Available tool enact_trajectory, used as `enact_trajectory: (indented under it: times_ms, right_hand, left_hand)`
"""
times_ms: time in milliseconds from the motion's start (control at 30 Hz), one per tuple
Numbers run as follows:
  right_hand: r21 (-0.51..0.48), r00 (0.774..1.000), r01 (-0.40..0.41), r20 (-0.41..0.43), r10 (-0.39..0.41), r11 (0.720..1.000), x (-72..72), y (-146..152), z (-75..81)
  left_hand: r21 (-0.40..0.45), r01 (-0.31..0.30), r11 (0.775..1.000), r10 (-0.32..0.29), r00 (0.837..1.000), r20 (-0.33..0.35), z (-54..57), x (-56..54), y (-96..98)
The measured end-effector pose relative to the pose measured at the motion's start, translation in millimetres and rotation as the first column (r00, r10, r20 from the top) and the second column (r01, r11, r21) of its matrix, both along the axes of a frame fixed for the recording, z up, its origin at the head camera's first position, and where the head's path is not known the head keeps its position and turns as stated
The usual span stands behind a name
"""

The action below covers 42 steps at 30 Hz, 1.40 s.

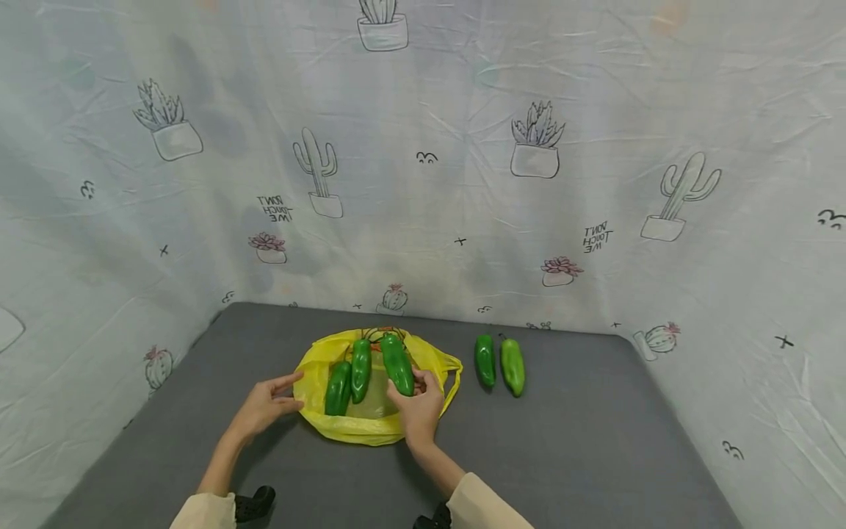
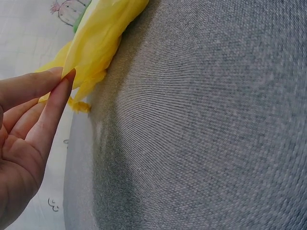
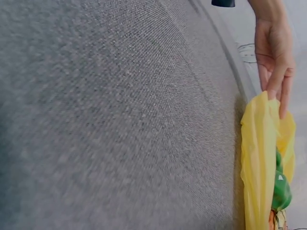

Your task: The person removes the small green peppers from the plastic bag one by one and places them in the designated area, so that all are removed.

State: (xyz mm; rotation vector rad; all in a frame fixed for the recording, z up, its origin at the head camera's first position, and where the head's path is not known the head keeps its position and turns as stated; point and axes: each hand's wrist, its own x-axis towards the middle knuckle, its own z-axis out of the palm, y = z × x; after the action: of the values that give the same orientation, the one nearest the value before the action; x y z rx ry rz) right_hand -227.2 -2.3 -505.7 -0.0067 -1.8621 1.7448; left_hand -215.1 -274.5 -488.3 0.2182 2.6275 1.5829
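Note:
A yellow plastic bag [image 1: 370, 433] lies with its mouth spread wide, handle loops at its right side. My left hand [image 1: 264, 406] pinches the bag's left rim between thumb and fingertips, as the left wrist view shows close up with the yellow film [image 2: 103, 36]. Over the right part of the opening, my right hand [image 1: 423, 411] grips a glossy green pepper [image 1: 396, 360] by its lower end. Inside the bag are two more green peppers, one leaning at the left [image 1: 338, 388] and one beside it [image 1: 360, 369]. In the right wrist view the bag's wall [image 3: 256, 163] hides most of its contents.
To the right of the bag, a dark green pepper [image 1: 485, 361] and a lighter green pepper [image 1: 512, 366] lie side by side on the grey table [image 1: 581, 433]. A white cloth printed with cacti [image 1: 456, 191] hangs behind the table and along its sides.

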Motion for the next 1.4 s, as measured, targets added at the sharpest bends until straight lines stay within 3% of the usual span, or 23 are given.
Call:
enact_trajectory:
  times_ms: [133, 267, 433, 1167, 1400]
  right_hand:
    - [0.035, 0.999, -0.003, -0.049, 0.005, 0.999, 4.4, 8.9, 6.5]
    - [0.073, 0.994, -0.012, -0.105, 0.020, 0.997, 16.0, 17.7, 27.4]
    - [0.083, 0.995, -0.015, -0.100, 0.023, 0.996, 26.1, 27.9, 43.9]
    - [0.013, 0.992, -0.028, -0.125, 0.029, 1.000, 23.0, 78.7, 53.7]
    - [0.017, 0.985, -0.006, -0.175, 0.009, 1.000, 25.3, 97.2, 53.3]
  left_hand:
    - [-0.005, 0.000, 1.000, 0.001, 1.000, 0.006, -0.2, 0.3, 0.3]
    - [0.002, 0.003, 1.000, -0.003, 1.000, 0.008, -0.1, -0.2, -0.2]
    - [0.001, 0.006, 1.000, -0.006, 1.000, 0.008, -1.5, -0.6, -1.0]
    - [-0.019, 0.000, 1.000, 0.001, 0.999, 0.041, 2.0, 1.0, -0.1]
    - [-0.002, 0.012, 1.000, -0.012, 0.999, 0.036, 0.9, 1.6, 0.2]
